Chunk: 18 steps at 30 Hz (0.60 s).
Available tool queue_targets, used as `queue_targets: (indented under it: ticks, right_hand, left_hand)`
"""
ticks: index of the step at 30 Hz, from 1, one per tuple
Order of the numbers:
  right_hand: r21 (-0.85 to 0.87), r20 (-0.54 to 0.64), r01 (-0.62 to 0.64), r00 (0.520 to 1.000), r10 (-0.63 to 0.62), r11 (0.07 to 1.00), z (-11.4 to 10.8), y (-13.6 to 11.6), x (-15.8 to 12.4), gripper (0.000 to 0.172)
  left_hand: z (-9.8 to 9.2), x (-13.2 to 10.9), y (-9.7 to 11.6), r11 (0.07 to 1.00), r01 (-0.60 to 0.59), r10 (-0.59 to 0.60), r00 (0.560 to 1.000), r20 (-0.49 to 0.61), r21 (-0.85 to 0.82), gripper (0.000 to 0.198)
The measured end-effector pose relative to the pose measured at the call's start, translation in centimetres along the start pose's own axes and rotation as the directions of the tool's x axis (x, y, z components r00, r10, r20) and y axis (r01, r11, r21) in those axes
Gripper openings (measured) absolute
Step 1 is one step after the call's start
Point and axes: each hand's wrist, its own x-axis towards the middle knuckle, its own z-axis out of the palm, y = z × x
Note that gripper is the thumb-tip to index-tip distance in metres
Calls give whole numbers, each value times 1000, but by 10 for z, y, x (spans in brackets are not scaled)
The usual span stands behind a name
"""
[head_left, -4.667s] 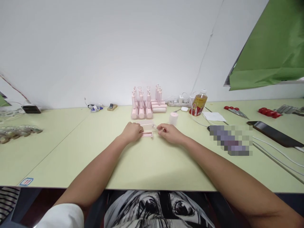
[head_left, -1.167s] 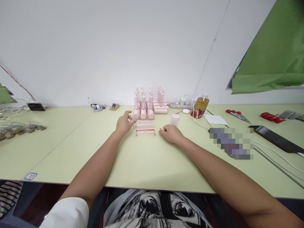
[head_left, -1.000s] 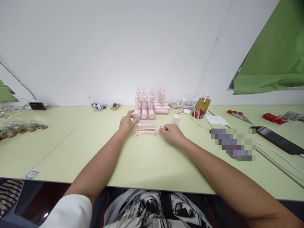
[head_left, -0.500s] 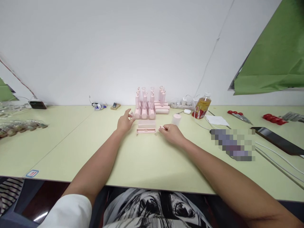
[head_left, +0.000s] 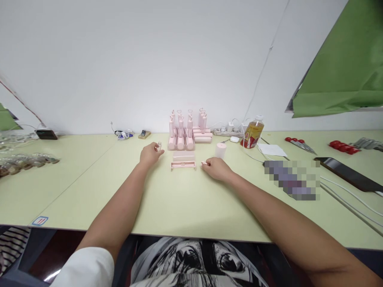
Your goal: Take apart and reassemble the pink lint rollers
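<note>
My left hand pinches a small pale piece; my right hand pinches a tiny pink part. The pink tray lies between them at centre frame, long axis left-right, nearest my right grip.

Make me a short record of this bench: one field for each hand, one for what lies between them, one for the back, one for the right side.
Left hand: pinches a small pale part, left of the upright pink pieces
Right hand: low on the table, pinching a small pink part
Between hands: flat pink tray, clear box just behind it
Back: upright pink pieces in a cluster, pink cup to their right
Right side: bottle, phone
</note>
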Motion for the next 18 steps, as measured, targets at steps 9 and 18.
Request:
queue_targets:
  ticks: [9,18]
  right_hand:
    - [-58,45,-52,998,54,997,-3,1,1,32]
    - [-73,118,-91,988,100,993,-16,-3,-8,39]
  left_hand:
    - [-8,-6,0,985,129,-156,952,265,117,23]
    - [-7,-6,0,976,164,-194,950,244,140,39]
